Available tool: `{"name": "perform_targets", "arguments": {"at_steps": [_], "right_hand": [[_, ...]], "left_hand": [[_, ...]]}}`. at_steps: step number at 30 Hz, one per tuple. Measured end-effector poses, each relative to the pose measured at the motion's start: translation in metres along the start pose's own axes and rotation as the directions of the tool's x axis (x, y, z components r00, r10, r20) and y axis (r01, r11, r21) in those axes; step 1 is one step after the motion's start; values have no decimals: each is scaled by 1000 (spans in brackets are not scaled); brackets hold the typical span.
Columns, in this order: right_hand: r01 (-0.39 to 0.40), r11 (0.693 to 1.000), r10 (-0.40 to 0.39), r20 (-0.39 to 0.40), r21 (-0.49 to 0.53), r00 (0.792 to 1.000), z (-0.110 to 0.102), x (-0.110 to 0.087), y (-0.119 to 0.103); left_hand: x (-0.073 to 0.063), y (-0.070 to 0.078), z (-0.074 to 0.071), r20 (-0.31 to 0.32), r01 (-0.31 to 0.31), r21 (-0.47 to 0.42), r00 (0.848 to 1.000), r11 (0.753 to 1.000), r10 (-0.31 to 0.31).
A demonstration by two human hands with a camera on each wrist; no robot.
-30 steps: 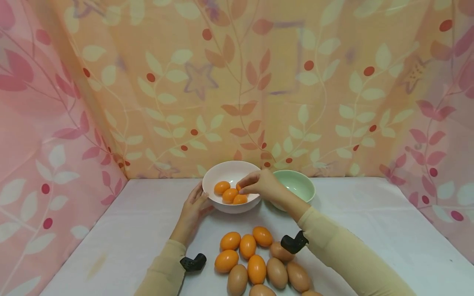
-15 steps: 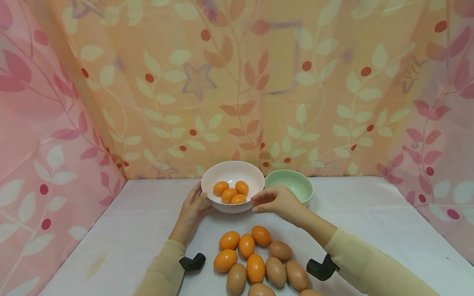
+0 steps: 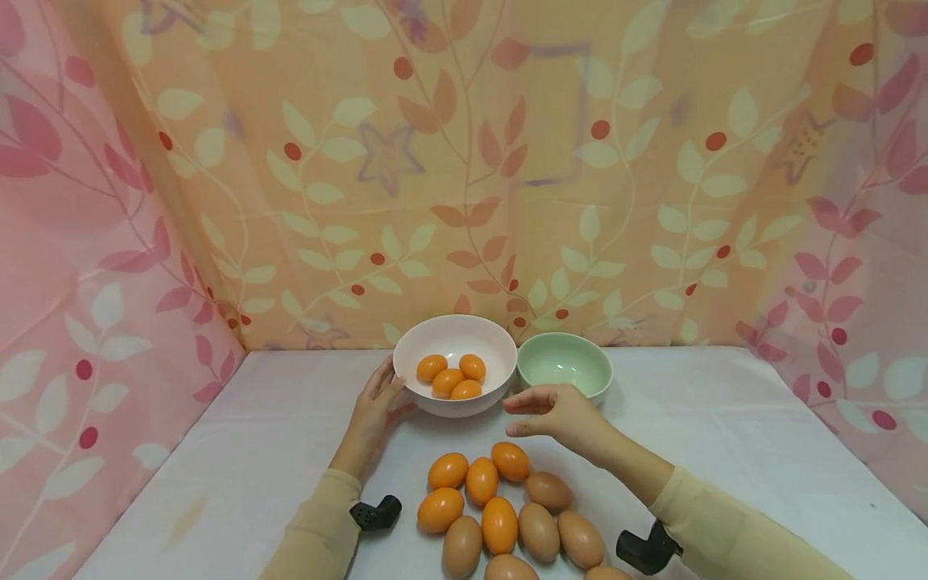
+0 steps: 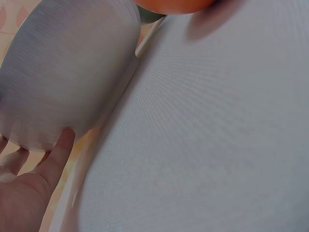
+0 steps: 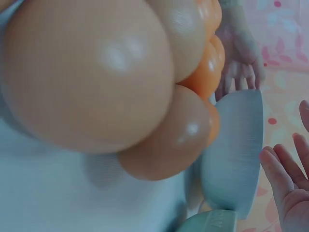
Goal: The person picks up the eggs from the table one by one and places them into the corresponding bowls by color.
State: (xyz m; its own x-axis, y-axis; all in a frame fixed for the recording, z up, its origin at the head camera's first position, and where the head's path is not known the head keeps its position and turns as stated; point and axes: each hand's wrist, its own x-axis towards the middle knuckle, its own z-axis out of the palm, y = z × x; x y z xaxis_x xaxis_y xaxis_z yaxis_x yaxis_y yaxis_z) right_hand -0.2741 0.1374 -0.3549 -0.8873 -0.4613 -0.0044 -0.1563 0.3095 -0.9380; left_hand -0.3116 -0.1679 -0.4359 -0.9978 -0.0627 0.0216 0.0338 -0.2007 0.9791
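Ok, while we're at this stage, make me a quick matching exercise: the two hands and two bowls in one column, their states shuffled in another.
1. left hand
2. right hand
3. white bowl
4. green bowl

a. no egg visible inside
b. four orange eggs inside
c. touching the white bowl's side
d. hovering, holding nothing

Pairs: 1-c, 2-d, 3-b, 4-a

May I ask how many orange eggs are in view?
9: four orange eggs in the pale bowl, five on the table, three of those nearest the bowl and two nearer the camera. More may be hidden in the bowl.
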Motion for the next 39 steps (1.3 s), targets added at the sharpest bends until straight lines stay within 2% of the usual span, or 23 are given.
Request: {"name": "perform_targets", "arguments": {"at_steps": [10,18,29,39], "right_hand": [[-30,999,30,23,26,999,3,-3,12],[-57,995,52,57,87,997,6,-6,21],[-107,994,106,36,9,994,6,-7,32],[-111,990,117,71,-82,991,10,-3,42]], "left_hand": [[0,2,0,5,4,7,1000,1000,-4],[2,3,-2,8,8,6,1000,1000,-8],[-1,3,-1,8,15,16,1000,1000,-15],[0,2,-2,5,16,9,1000,1000,-17]]}}
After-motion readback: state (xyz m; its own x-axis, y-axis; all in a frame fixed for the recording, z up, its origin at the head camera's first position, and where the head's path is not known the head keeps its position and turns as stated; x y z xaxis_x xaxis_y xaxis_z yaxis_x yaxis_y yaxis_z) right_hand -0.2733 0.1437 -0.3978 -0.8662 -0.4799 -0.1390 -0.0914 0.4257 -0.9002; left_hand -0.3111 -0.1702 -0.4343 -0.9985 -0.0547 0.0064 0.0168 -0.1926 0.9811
